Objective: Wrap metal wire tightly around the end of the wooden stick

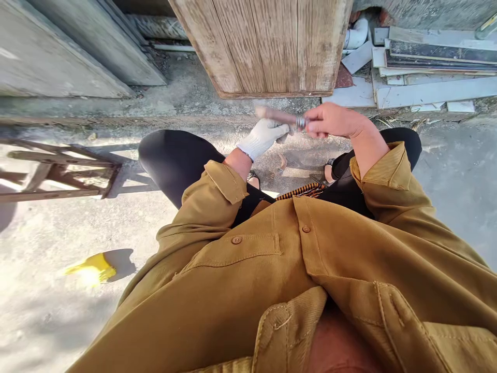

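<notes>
My right hand point(330, 120), bare, is closed around one end of a brown wooden stick with metal rings point(277, 115). The stick points left and is blurred, so its exact kind cannot be told. Just below it is my left hand point(266, 135) in a white knitted glove, its fingers curled and the thumb pressed in. Something small and dark shows at the left fingertips, too hidden to name. On the ground between my feet lies a small curved brownish piece point(281, 163). A worn grooved wooden board point(272, 46) stands in front of both hands.
Stacked white and dark strips point(435, 96) lie at the upper right beside a white pipe point(357, 35). Grey slabs point(77, 52) lean at the upper left. A wooden ladder-like frame point(58, 160) is on the left, a yellow object point(93, 267) at lower left.
</notes>
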Demonstrator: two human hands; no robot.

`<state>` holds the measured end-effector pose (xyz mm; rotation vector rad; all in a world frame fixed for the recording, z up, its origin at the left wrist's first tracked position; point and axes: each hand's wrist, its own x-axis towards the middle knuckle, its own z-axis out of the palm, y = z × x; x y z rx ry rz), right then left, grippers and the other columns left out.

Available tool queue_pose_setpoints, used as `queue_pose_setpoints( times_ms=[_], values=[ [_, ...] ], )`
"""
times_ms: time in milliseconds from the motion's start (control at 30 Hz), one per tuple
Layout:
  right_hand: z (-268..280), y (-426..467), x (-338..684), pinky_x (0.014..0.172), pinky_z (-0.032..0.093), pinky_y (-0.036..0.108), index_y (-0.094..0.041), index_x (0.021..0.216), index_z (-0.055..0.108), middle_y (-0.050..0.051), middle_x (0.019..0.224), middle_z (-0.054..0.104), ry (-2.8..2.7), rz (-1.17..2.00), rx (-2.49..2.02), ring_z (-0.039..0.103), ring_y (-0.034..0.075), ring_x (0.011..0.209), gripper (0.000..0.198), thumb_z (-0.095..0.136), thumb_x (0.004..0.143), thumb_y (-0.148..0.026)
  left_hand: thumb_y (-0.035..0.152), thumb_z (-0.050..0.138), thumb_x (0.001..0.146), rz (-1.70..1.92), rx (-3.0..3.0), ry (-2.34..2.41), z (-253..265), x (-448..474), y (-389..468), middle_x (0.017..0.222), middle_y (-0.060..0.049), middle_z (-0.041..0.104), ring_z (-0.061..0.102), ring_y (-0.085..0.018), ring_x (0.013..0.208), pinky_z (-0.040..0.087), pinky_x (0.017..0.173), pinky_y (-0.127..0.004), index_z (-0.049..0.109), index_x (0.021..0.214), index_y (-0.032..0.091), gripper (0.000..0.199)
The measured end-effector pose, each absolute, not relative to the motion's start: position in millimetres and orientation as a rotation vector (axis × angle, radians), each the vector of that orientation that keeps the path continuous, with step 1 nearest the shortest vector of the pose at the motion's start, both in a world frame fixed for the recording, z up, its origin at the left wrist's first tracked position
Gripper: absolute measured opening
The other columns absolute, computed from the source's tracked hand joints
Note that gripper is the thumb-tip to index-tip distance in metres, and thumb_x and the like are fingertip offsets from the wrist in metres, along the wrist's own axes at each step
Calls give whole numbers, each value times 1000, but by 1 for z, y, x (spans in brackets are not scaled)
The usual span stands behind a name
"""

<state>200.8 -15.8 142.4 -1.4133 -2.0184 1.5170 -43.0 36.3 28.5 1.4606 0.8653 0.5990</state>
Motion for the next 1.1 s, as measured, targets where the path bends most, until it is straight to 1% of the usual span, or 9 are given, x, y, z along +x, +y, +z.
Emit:
queue_pose_setpoints(
  times_ms=[100, 267, 467, 567, 667, 767, 867, 1000, 1100],
  values=[
    [140, -4, 210, 59, 36, 29, -22, 93, 65, -1, 75, 56, -1573, 1305, -1442, 43, 12, 62, 34, 74, 105, -53, 14, 71, 98, 472, 1513, 784, 29, -37, 25, 69, 0, 64, 56, -11, 59, 46, 60, -23, 74, 86, 16, 13],
    [132, 11, 239, 65, 46, 39, -35, 103, 60, 6, 89, 67, -1515, 964, -1708, 57, 26, 81, 39, 55, 109, -73, 21, 74, 93, 326, 1570, 665, 50, -39, 11, 69, -2, 66, 55, -12, 56, 44, 56, -24, 79, 86, 18, 9],
    [123, 12, 231, 87, 45, 37, -25, 84, 45, 11, 98, 71, -1843, 623, -2181, 58, 20, 91, 34, 57, 116, -32, 29, 79, 92, 413, 1571, 632, 77, -60, 13, 76, -6, 69, 56, -14, 63, 46, 61, -27, 80, 85, 17, 14],
    [119, 10, 217, 87, 44, 37, -23, 79, 54, 9, 87, 67, -2061, 721, -2246, 62, 24, 93, 34, 70, 108, -28, 32, 80, 92, 443, 1562, 706, 82, -67, 14, 77, -7, 69, 58, -14, 64, 46, 61, -29, 78, 84, 18, 17],
    [115, 6, 203, 78, 39, 35, -19, 78, 67, 3, 69, 57, -2448, 999, -2252, 57, 21, 79, 29, 78, 105, -23, 36, 79, 93, 503, 1560, 741, 80, -71, 17, 78, -7, 69, 56, -14, 63, 44, 61, -31, 77, 83, 19, 20],
    [118, -2, 193, 73, 35, 32, -14, 81, 73, -3, 61, 53, -2729, 1454, -1946, 47, 13, 68, 27, 78, 107, -15, 42, 79, 93, 643, 1525, 781, 72, -71, 26, 73, -5, 68, 54, -14, 62, 42, 59, -31, 75, 83, 21, 24],
    [128, -11, 192, 72, 38, 26, -13, 88, 76, -5, 63, 57, -2646, 1860, -1515, 49, 9, 66, 20, 75, 107, -10, 40, 71, 100, 806, 1468, 909, 64, -67, 38, 60, 1, 57, 53, -13, 60, 42, 60, -30, 72, 85, 23, 23],
    [139, -14, 204, 66, 41, 25, -20, 99, 73, -4, 74, 61, -2014, 1669, -1369, 50, 11, 65, 9, 72, 107, -24, 15, 62, 95, 699, 1396, 1172, 54, -52, 41, 61, 3, 55, 47, -11, 55, 41, 58, -30, 66, 80, 21, 17],
    [135, -6, 215, 60, 36, 29, -23, 102, 65, -2, 79, 57, -1506, 1319, -1372, 43, 14, 63, 14, 63, 111, -34, 15, 65, 92, 461, 1523, 1038, 51, -40, 28, 64, 2, 57, 48, -12, 56, 41, 59, -30, 71, 80, 19, 14]
  ],
)
